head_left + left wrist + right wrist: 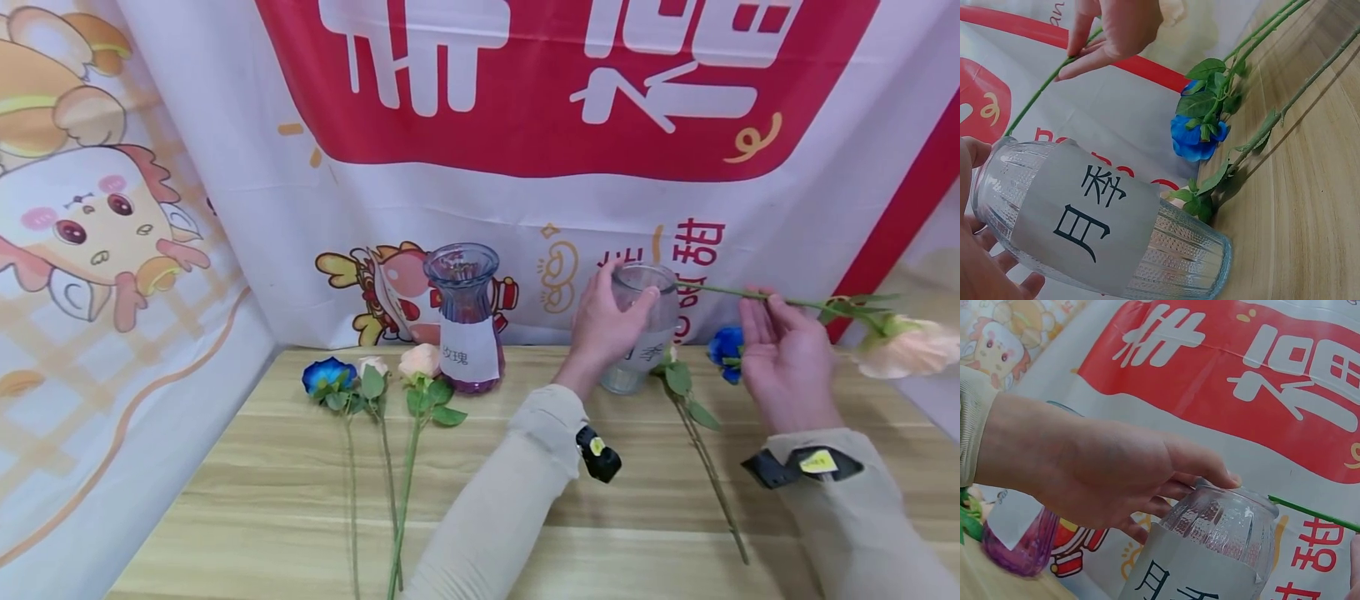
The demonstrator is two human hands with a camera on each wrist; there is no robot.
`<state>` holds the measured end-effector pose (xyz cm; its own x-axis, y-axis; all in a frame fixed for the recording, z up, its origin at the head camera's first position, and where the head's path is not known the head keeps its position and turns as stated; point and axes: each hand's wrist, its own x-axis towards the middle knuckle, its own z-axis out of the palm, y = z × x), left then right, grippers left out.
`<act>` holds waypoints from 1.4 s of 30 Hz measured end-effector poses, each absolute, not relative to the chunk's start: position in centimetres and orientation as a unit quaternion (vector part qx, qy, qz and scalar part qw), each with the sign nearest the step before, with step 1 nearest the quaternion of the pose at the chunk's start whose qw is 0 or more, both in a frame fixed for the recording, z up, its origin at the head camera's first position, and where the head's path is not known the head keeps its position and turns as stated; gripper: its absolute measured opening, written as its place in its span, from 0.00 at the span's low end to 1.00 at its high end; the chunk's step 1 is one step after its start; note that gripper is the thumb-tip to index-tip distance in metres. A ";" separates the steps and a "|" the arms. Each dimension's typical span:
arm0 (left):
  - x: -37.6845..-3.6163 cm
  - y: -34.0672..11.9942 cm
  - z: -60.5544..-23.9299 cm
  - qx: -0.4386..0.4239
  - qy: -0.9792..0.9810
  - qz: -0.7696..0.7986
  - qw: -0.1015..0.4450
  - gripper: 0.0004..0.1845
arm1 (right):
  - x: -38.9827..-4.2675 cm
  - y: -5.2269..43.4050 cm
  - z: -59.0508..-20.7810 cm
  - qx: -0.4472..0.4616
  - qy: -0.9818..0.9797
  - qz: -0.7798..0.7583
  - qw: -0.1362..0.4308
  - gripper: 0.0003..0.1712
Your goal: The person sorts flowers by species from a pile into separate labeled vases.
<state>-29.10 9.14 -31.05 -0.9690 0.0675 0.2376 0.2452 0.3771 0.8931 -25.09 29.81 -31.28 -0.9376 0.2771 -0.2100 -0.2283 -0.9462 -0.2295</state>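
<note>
The left hand [603, 325] wraps around the clear vase [643, 333] on the table [247, 500]. The right hand [780, 354] pinches the peach flower's stem [720, 291], which lies sideways, its cut end touching the vase's mouth on the left and its bloom far out to the right.

Both my arms are in long beige sleeves of soft, slightly ribbed fabric, reaching to the wrists. My left hand [603, 325] and right hand [783, 362] are bare: no gloves, no rings visible. A small black device [598, 454] with a yellow sticker sits on the left cuff. A black strap [798, 465] with a yellow label wraps the right cuff.
</note>
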 end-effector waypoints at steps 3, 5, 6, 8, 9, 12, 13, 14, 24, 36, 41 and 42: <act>-29.1 9.0 -31.0 -0.096 -0.824 -0.552 0.080 0.35 | -25.3 29.4 -30.7 -0.118 -0.138 0.970 0.161 0.16; -29.2 9.0 -31.0 -0.098 -0.824 -0.552 0.079 0.35 | -25.3 29.1 -30.3 -0.115 -0.158 0.964 0.181 0.16; -29.1 9.0 -31.0 -0.099 -0.824 -0.552 0.079 0.36 | -25.4 28.9 -30.2 -0.112 -0.165 0.962 0.187 0.16; -29.1 9.0 -31.0 -0.099 -0.825 -0.551 0.078 0.36 | -25.4 28.5 -29.9 -0.109 -0.180 0.957 0.202 0.17; -29.1 9.0 -31.0 -0.100 -0.825 -0.551 0.078 0.36 | -25.5 28.3 -29.8 -0.109 -0.188 0.954 0.208 0.17; -29.1 9.0 -31.0 -0.102 -0.824 -0.552 0.077 0.36 | -25.7 27.7 -29.5 -0.110 -0.213 0.944 0.226 0.18; -29.1 9.0 -31.0 -0.102 -0.824 -0.552 0.077 0.36 | -25.8 27.4 -29.4 -0.111 -0.223 0.940 0.231 0.18; -29.1 9.0 -31.0 -0.103 -0.824 -0.552 0.076 0.36 | -25.9 27.2 -29.4 -0.112 -0.234 0.937 0.236 0.19; -29.1 8.9 -31.0 -0.102 -0.825 -0.550 0.082 0.35 | -27.0 24.5 -29.1 -0.098 -0.305 0.916 0.243 0.25; -29.2 9.1 -31.0 -0.109 -0.826 -0.548 0.081 0.35 | -29.5 21.1 -29.9 -0.118 -0.378 0.869 0.298 0.14; -29.3 9.0 -31.1 -0.106 -0.827 -0.547 0.081 0.35 | -30.1 20.3 -29.9 -0.134 -0.425 0.845 0.297 0.13; -29.3 9.0 -31.1 -0.106 -0.827 -0.546 0.081 0.35 | -30.2 20.3 -29.9 -0.135 -0.436 0.838 0.299 0.13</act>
<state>-29.28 8.97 -31.11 -0.9647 0.0867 0.2487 0.2628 0.3817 0.8861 -30.18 20.27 -29.93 -0.7842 0.6195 0.0348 -0.3842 -0.4407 -0.8113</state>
